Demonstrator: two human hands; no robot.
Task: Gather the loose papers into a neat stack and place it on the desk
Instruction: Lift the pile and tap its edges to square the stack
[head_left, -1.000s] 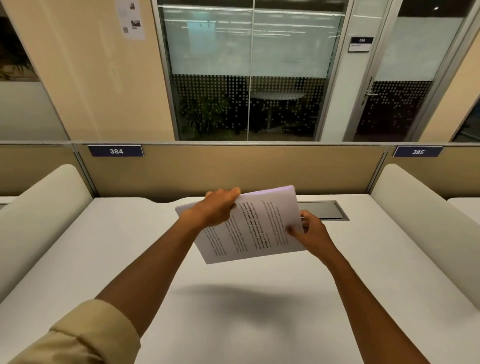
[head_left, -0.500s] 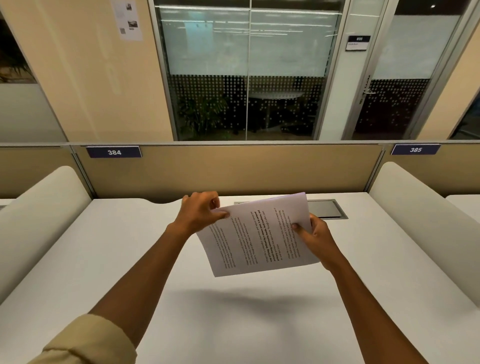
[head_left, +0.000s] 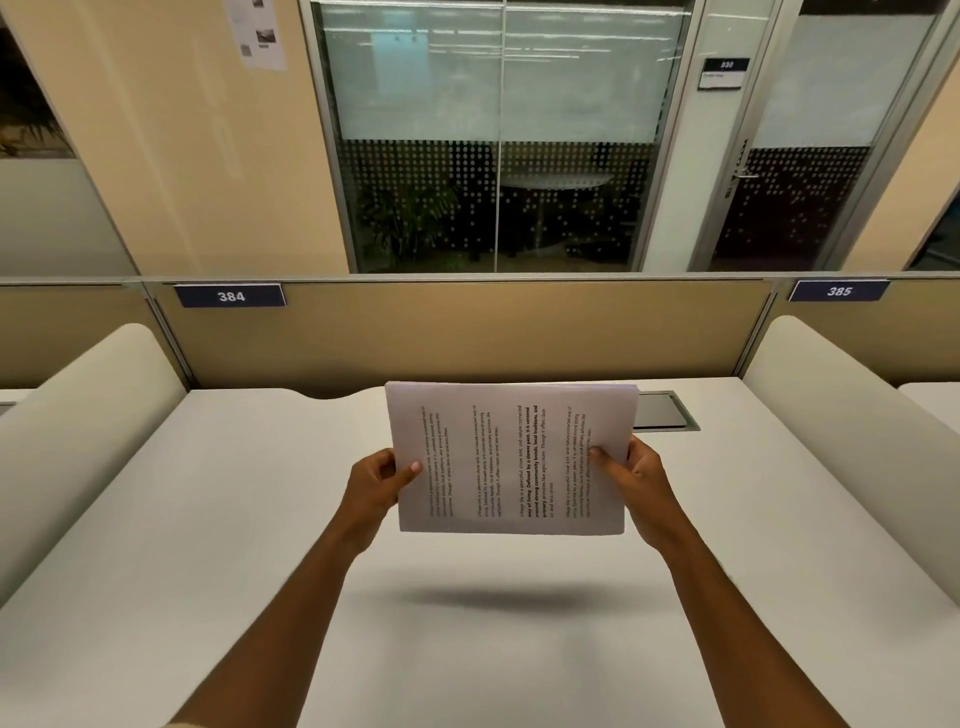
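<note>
A stack of white printed papers (head_left: 511, 457) hangs in the air above the white desk (head_left: 218, 545), its edges lined up and its text running sideways. My left hand (head_left: 375, 486) grips the stack's left edge, thumb on top. My right hand (head_left: 636, 480) grips the right edge the same way. The stack's shadow falls on the desk below it, so it is clear of the surface.
A grey recessed cable hatch (head_left: 665, 410) sits in the desk behind the stack's right corner. A tan partition (head_left: 467, 332) closes the back, with rounded white side dividers at the left (head_left: 78, 415) and right (head_left: 841, 415).
The stack has turned from tilted to square-on and level. My left hand moved from the top corner down to the left edge; my right hand shifted to the right edge.
</note>
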